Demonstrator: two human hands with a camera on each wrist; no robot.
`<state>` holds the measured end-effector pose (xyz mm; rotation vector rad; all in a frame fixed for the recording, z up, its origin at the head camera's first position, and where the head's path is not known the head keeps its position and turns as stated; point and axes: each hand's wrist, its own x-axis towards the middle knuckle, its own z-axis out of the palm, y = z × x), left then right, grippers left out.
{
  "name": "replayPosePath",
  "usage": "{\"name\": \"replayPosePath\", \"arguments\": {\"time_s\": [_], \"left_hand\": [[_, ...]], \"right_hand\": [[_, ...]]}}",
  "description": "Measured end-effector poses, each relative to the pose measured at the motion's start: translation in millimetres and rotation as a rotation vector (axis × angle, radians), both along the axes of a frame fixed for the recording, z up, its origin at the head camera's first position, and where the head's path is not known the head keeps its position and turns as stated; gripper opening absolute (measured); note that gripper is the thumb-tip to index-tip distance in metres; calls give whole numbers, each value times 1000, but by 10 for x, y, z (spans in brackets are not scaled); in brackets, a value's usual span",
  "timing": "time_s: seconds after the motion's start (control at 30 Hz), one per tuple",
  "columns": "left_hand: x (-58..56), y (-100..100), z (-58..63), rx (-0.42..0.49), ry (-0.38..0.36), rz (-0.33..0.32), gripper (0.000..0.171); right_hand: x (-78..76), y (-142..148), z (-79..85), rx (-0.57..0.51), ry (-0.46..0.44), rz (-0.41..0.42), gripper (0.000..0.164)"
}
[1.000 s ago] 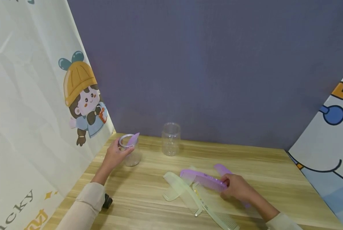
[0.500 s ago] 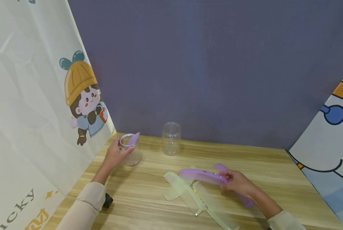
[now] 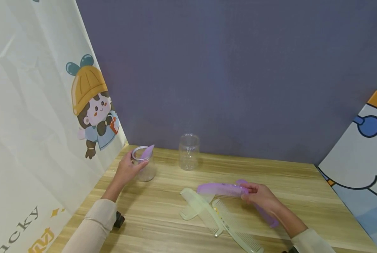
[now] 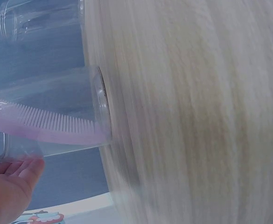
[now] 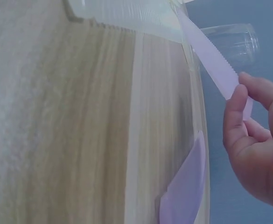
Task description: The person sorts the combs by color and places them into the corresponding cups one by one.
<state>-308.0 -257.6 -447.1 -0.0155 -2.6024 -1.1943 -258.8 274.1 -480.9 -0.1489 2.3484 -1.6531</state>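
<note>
My left hand [image 3: 128, 169] grips the upper part of a clear jar [image 3: 147, 173] at the back left, thumb and fingers around its sides near the rim. A purple comb [image 4: 52, 126] leans inside that jar, its end poking out above the opening. My right hand [image 3: 264, 199] pinches one end of another purple comb [image 3: 221, 189] between thumb and fingers; in the right wrist view this comb slants up off the table at the held end. Under and behind the right hand lies a further purple comb [image 3: 267, 216]. Several pale green combs [image 3: 201, 207] lie crossed in the middle.
A second clear jar [image 3: 189, 154] stands at the back, right of the held jar. A dark grey wall [image 3: 226, 88] closes the back of the wooden table [image 3: 163, 225], with printed white panels at both sides.
My right hand has lifted its end of the purple comb and shifted slightly away from me, levelling the comb in the head view. The left hand keeps its grip on the jar.
</note>
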Motion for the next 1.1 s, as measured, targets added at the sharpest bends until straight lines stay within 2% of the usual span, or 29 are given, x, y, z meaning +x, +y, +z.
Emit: {"name": "replayPosePath", "arguments": {"time_s": [0.27, 0.5, 0.9, 1.0, 1.1], "left_hand": [[-25, -3, -7, -11, 3, 0, 88], [-27, 7, 3, -37, 24, 8, 85], [5, 1, 9, -20, 8, 3, 86], [9, 2, 11, -22, 4, 5, 86], [13, 4, 16, -18, 0, 3, 87]], "right_hand": [[-29, -42, -1, -23, 1, 2, 65], [-63, -107, -24, -55, -29, -44, 64], [-139, -174, 78, -251, -70, -54, 59], [-142, -193, 93, -244, -59, -69, 59], [-141, -208, 90, -187, -36, -68, 57]]}}
